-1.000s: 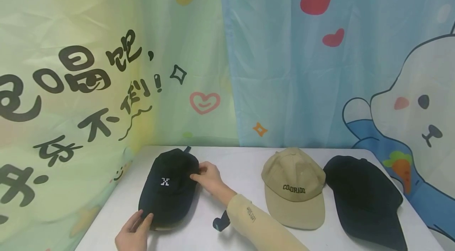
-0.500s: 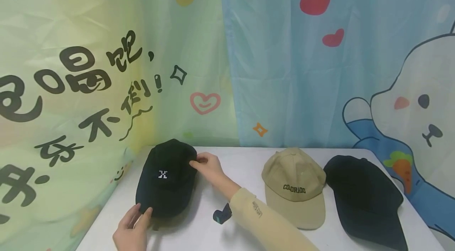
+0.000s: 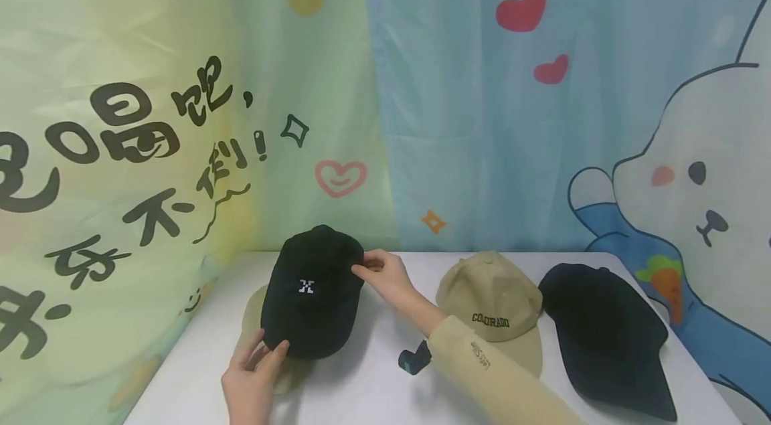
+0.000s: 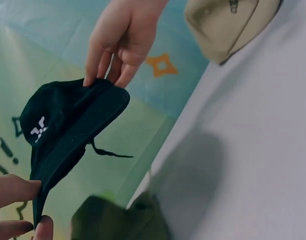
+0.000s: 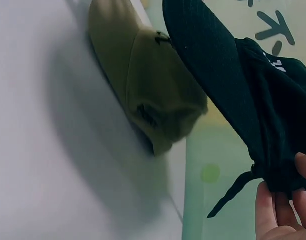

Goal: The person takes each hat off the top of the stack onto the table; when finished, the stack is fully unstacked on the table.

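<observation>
A black baseball cap (image 3: 313, 318) with a small white emblem hangs above the table, held by both hands. My left hand (image 3: 255, 371) pinches the edge of its brim between thumb and fingers, as the left wrist view also shows. The right hand (image 3: 391, 278) grips the side of the crown near the back. From the cap's back dangles a thin black strap (image 5: 232, 192). Below and behind it, a tan cap (image 3: 251, 318) lies on the table, mostly covered in the head view; the right wrist view shows its brim and crown (image 5: 162, 80) more fully.
To the right on the white table (image 3: 361, 398) lies a beige cap (image 3: 490, 294) lettered COLORADO, partly behind the right sleeve (image 3: 500, 371). Another black cap (image 3: 602, 338) sits beside it. A small dark device (image 3: 414, 359) shows by the right sleeve. Printed curtains (image 3: 421, 110) close off the back.
Both hands have raised the black cap and carried it to the right, uncovering part of the tan cap beneath. The head view has shifted slightly.
</observation>
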Available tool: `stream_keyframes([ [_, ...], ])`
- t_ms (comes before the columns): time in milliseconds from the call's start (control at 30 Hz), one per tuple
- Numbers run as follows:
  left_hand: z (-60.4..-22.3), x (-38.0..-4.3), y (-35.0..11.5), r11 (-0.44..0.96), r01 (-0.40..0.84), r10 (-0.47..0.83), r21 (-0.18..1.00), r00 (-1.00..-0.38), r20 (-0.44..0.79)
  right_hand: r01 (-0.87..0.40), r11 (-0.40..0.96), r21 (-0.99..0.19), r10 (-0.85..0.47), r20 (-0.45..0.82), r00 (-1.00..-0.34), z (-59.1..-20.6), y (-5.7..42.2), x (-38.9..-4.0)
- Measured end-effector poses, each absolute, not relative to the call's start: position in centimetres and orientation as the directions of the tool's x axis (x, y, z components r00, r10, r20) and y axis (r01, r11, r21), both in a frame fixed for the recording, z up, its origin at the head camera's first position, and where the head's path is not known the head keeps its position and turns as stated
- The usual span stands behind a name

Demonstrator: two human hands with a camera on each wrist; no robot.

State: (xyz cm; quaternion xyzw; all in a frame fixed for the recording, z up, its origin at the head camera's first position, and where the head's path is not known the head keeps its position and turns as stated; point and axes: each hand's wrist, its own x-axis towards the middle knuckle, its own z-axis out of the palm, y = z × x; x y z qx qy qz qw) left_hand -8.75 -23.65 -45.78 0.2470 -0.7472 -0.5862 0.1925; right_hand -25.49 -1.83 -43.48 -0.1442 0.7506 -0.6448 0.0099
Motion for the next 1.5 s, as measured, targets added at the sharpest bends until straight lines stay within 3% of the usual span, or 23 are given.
stream_keyframes([
  [467, -45.9, -11.1, -19.1, 0.237, -0.114, -0.456, 0.965, -0.89, 0.007, -0.226, 0.224, -0.948, -0.126, 0.201, -0.971, -43.4, 3.9, -25.8],
  [767, -47.3, -11.9, -17.2, 0.285, -0.049, -0.444, 0.957, -0.892, 0.087, -0.188, 0.234, -0.954, -0.058, 0.179, -0.982, -44.4, 5.9, -26.0],
  [1133, -48.9, -12.2, -15.7, 0.298, -0.083, -0.426, 0.951, -0.903, 0.055, -0.124, 0.233, -0.965, -0.041, 0.117, -0.992, -45.6, 7.3, -25.7],
  [1500, -50.1, -12.2, -14.4, 0.34, -0.086, -0.404, 0.936, -0.912, 0.063, -0.164, 0.302, -0.939, -0.02, 0.165, -0.986, -47.3, 8.5, -26.2],
])
